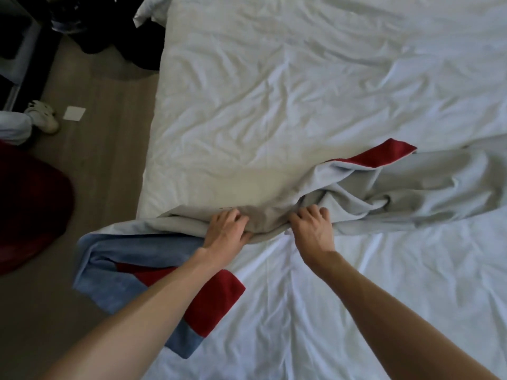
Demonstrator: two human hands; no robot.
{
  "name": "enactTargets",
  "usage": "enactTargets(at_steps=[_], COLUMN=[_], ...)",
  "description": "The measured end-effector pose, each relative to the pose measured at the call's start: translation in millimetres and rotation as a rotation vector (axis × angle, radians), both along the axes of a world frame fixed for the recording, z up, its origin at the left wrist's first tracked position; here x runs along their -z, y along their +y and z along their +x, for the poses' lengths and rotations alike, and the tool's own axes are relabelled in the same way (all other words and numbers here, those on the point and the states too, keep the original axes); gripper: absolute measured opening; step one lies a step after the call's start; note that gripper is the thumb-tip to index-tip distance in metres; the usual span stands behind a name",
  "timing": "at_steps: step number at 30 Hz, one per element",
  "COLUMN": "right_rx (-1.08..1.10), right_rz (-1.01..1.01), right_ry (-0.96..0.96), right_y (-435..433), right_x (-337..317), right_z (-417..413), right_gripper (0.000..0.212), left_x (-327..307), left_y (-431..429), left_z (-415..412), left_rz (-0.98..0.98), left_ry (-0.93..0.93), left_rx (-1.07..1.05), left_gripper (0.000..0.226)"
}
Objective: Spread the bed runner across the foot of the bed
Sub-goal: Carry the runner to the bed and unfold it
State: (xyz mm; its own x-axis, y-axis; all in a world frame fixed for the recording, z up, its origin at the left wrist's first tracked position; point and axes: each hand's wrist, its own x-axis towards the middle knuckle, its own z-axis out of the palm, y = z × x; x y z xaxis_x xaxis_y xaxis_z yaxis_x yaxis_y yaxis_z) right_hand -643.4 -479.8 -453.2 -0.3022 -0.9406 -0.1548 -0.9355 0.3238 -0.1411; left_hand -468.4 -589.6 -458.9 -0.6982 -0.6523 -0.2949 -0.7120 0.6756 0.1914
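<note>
Bed runner (411, 187), pale grey with blue and red panels, lying crumpled across the white-sheeted bed (274, 91) from the lower left of the frame to the right edge. Both hands meet it at the centre of the frame, side by side and a little apart, with a bunched ridge of grey cloth between them. Left hand (226, 230): fingers curled over the gathered fabric, thumb tucked beneath its near edge, gripping it. Right hand (312, 230): fingers curled into the folds just right of centre, likewise gripping the cloth. Left of the left hand, the runner spills over the bed's edge, its blue and red panels folded over one another under the left forearm. Right of the right hand, the grey length runs wrinkled toward the right edge, a red corner showing along its far side. Wooden floor (104, 165) fills the left of the frame, bearing a white shoe (44, 117) and a pale paper square (74, 113) at upper left.
</note>
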Motion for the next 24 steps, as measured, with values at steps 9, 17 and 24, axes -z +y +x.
enactTargets(at_steps=[9,17,24], right_rx=[0.037,0.043,-0.069], right_rz=[-0.096,0.013,-0.116], right_ry=[-0.079,-0.049,-0.014], right_y=[-106,-167,-133], right_x=[-24,0,21], right_z=[-60,-70,-53], right_gripper=[0.018,0.023,0.02], left_x=[-26,-12,18], left_y=[-71,-111,-94], left_z=[-34,-48,-31], left_rz=[0.009,-0.15,-0.107], left_ry=[0.277,0.202,0.116], left_rx=[-0.193,-0.044,0.233], left_gripper=[0.025,0.023,0.034])
